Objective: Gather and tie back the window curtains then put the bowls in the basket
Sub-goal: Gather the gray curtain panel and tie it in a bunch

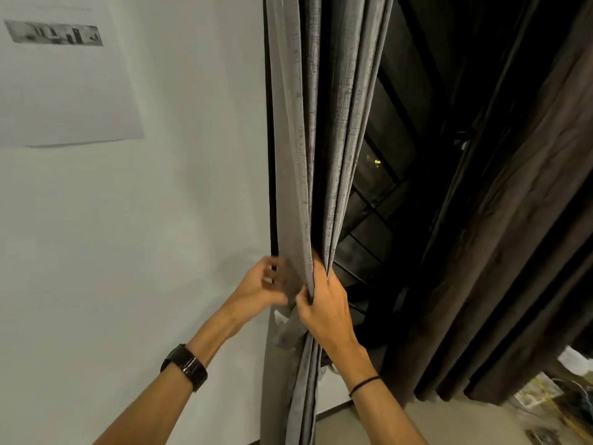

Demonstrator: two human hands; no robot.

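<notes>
On wall [160,236]: paper [64,97]. Right of wall hangs curtain [295,155], before window [375,184]. Further right: second curtain [500,268]. Flanking curtain: left hand [260,287], right hand [324,306].

Grey curtain [298,155], textured weave, drawn into narrow vertical folds at the left edge of the window [378,194], just beside the white wall [160,220]. The right hand [324,303] grips the bundle, fingers curled round the folds. The left hand [266,284], blurred, lies at its left edge. A paler cloth band [288,330] crosses the bundle just below the hands. Brown curtain [513,252], right, hangs in loose, ungathered folds.
</notes>
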